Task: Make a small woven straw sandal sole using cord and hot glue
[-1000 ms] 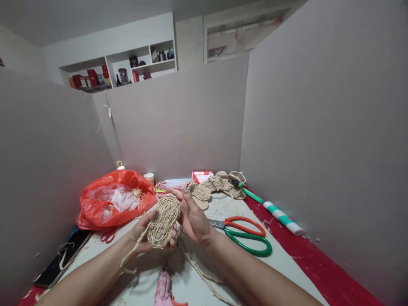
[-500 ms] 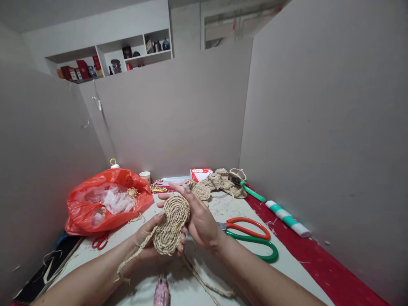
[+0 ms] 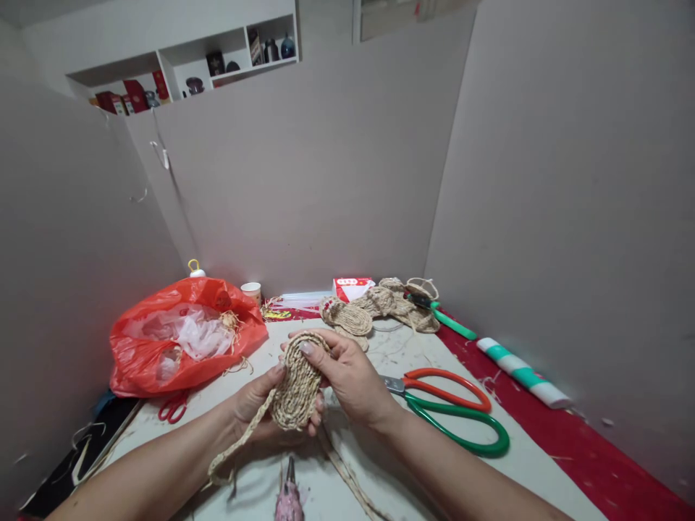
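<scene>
Both my hands hold an oval coil of braided straw rope [image 3: 296,387] above the table. My left hand [image 3: 255,405] cups its lower end from beneath, fingers curled round it. My right hand [image 3: 347,376] grips the upper rim, thumb pressed on the front of the coil. A loose tail of the braid [image 3: 233,449] hangs down from the coil toward my left forearm. A pink glue gun [image 3: 289,496] lies just below my hands.
Big scissors [image 3: 450,409] with one red and one green handle lie right of my hands. A red plastic bag [image 3: 179,340] sits at the left, woven straw pieces [image 3: 374,307] at the back, a green-and-white roll [image 3: 521,373] on the red cloth. Grey partitions enclose the table.
The view has tilted down and shifted. My right fingers, stretched out behind the coil before, have closed over its upper rim. The left hand keeps its hold.
</scene>
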The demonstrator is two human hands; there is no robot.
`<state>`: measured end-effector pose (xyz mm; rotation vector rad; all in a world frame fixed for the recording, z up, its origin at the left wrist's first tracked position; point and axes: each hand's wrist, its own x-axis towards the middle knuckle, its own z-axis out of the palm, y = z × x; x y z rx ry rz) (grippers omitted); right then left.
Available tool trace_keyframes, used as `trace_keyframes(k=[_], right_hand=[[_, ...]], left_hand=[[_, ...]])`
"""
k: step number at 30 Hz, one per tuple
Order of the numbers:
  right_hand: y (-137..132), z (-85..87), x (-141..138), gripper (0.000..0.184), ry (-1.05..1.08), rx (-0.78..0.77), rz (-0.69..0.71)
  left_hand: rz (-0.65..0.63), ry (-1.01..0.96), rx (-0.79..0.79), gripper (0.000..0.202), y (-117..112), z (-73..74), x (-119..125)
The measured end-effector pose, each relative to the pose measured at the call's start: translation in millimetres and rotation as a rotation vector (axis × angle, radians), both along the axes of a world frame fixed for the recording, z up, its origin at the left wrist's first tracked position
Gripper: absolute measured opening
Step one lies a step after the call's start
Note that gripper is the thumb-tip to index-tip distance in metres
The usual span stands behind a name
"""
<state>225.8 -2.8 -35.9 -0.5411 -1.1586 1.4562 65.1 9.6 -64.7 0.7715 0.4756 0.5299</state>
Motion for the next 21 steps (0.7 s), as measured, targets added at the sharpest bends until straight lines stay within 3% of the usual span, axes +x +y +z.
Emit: trace_keyframes(k=[5, 12, 17, 21], right_hand=[[0.9, 2.2, 5.8, 0.047, 0.067, 0.013, 0.077], [-2.0, -4.4, 2.8, 0.031, 0.04, 0.056, 0.208], [0.5, -10.7, -1.4, 0.02, 0.022, 0.051, 0.173], [0.8, -10.4, -2.0, 0.017, 0.03, 0.039, 0.147]], left_hand=[[0.002, -0.073, -0.021, 0.055, -0.7, 4.2, -7.0], [0.08, -0.141, -0.008, 0.055, 1.3, 10.5, -12.0], [0.101, -0.127, -0.03, 0.052, 5.7, 8.2, -10.1], [0.082, -0.103, 0.058, 0.059, 5.2, 8.4, -8.2]])
